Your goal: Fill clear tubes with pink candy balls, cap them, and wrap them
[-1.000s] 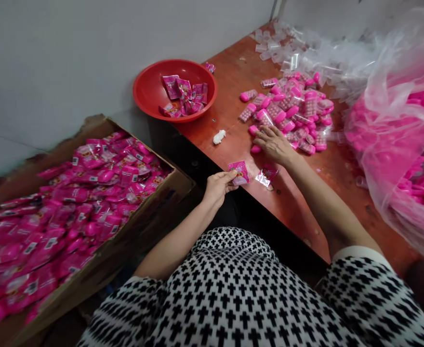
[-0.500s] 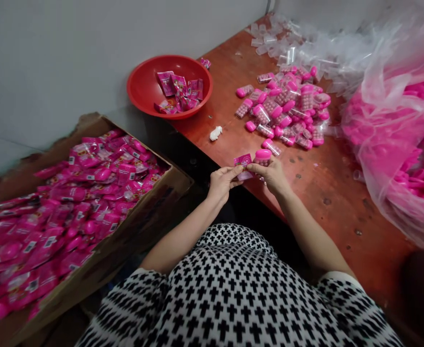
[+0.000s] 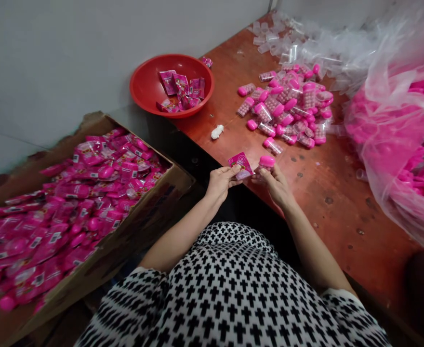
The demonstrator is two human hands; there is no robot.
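My left hand pinches a small pink printed packet at the near edge of the red-brown table. My right hand, just to its right, grips a small clear candy tube with a pink cap, held close to the packet. A pile of the same pink-capped tubes lies on the table beyond my hands.
A red bowl with several pink packets sits at the table's left corner. A cardboard box full of filled pink packets stands low on the left. A clear plastic bag of pink caps fills the right; empty clear tubes lie at the back. A white scrap lies near the bowl.
My right hand left the tube pile with a pink-capped tube and came back to the packet in my left hand. The packet now tilts upward.
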